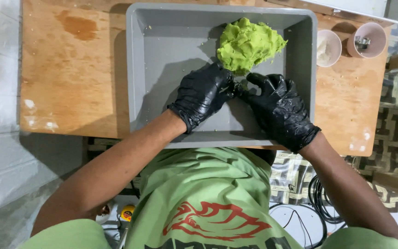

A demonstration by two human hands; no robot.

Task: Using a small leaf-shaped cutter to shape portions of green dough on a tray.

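Both hands wear glossy black gloves, wrinkled and shiny like thin rubber, and meet over the floor of a grey plastic tub (162,50). The left hand (202,94) is curled, its grip narrow, fingertips pinched together at the near edge of a lump of green dough (247,44); whether it holds a small piece pulled from the lump or only presses against it cannot be told. The right hand (277,108) lies just beside it, fingers bent and partly spread, thumb pointing up toward the dough and meeting the left fingertips; its grip is loose and seems to close on nothing of its own.

The dough sits just beyond both grips, in the tub's far right part. It is a matte, bright green mass, rounded but lumpy, with folded and torn edges. The tub is rectangular, smooth-walled, with rounded corners and a few pale crumbs on its floor.

The tub rests on a plywood bench (70,74), bare wood with a darker stain and white smears to the left of the hands. Right of the right grip, past the tub wall, stand two round pinkish cups: one (328,47) holding white powder, the other (369,40) holding a small metal object.
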